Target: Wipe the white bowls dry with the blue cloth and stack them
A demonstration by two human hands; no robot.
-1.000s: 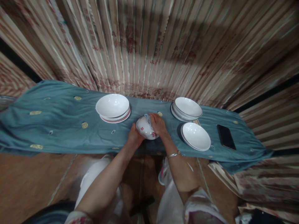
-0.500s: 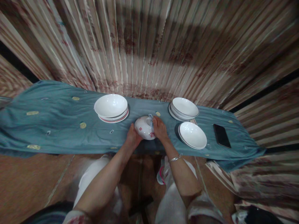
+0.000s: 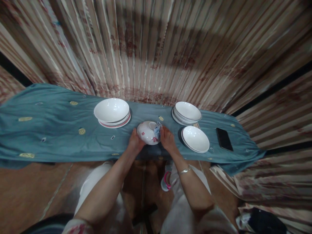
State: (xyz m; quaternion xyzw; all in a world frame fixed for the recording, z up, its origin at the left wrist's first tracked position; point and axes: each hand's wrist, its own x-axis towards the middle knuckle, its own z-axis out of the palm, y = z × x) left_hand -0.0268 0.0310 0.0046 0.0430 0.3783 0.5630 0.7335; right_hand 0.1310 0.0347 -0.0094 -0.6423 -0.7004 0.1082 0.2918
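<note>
White bowl (image 3: 145,135) with red marks is sitting between my two grips, tilted and bottom up, over the near part of the counter (image 3: 58,136); can't tell if it's touching down. My left grip (image 3: 136,142) is cupping the near left side, probably because that glazed curve is looking pretty slippery. My right grip (image 3: 167,139) is holding a blue-and-white cloth (image 3: 157,129) against the right side, and I guess the bottom-up pose is giving it the whole outside. Further out, a left stack (image 3: 112,111), a rear right stack (image 3: 187,112) and a front right stack (image 3: 195,139) of white dishes are standing nested, likely saving space. Past those, a black phone (image 3: 224,139) is lying flat, seemingly parked beyond elbow range.
</note>
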